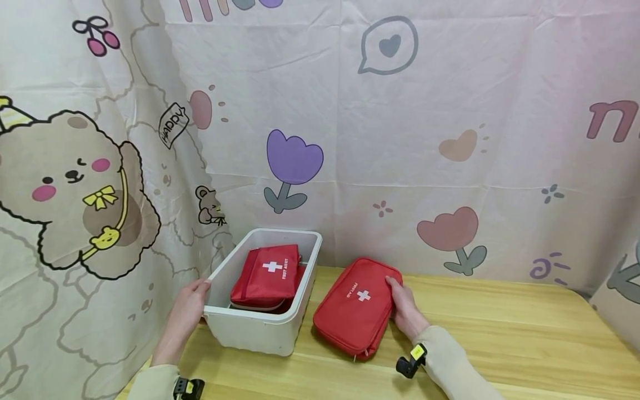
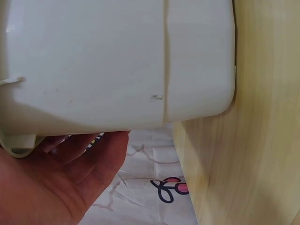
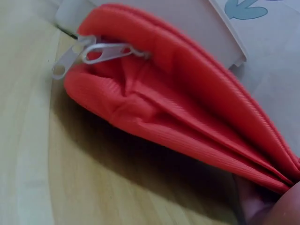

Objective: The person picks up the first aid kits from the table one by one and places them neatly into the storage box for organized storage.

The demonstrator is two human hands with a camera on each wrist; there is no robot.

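Note:
A white plastic bin (image 1: 250, 332) stands on the table, with a red first aid pouch (image 1: 265, 278) lying inside it and more red fabric partly hidden beneath. My left hand (image 1: 189, 305) holds the bin's left rim; in the left wrist view, the left hand (image 2: 70, 183) has its fingers against the bin's outer wall (image 2: 93, 70). To the right of the bin is a second red first aid pouch (image 1: 350, 316), its right edge pinched by my right hand (image 1: 407, 308). Two zipper pulls hang at this pouch's end (image 3: 108, 51), and a shadow falls on the table under it.
The wooden table (image 1: 500, 333) reaches to the right of the pouch. A printed fabric curtain (image 1: 350, 139) hangs behind the table and along its left side, close to the bin. Each wrist carries a small black camera mount (image 1: 412, 361).

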